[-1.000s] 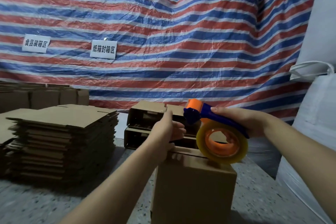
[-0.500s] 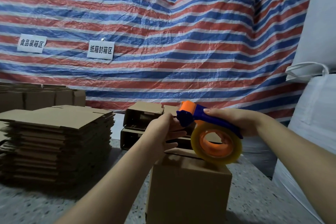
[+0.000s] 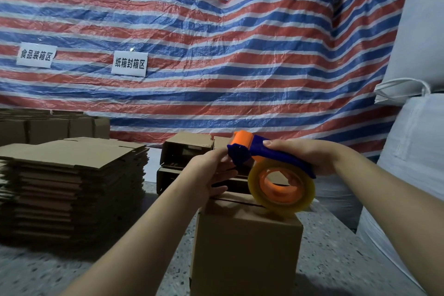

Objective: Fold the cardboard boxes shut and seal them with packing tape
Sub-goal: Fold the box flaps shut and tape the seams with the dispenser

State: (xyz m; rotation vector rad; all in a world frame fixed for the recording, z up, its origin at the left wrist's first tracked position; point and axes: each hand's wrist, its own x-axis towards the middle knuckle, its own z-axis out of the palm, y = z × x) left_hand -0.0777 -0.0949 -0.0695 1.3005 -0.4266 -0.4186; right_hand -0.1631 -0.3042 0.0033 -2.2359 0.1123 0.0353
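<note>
Tape dispenser — blue body, orange core, yellowish tape. Boxes: plain brown. Tarp — red, white, blue stripes.

Two paper signs on the striped tarp

The left sign reads 食品装箱区; the right sign reads 纸箱封箱区, both in black characters on white sheets fixed to the red, white and blue tarp.

A speckled grey tabletop carries a closed cardboard box in front, a tall stack of flattened cartons at left, and two open boxes stacked behind
</note>
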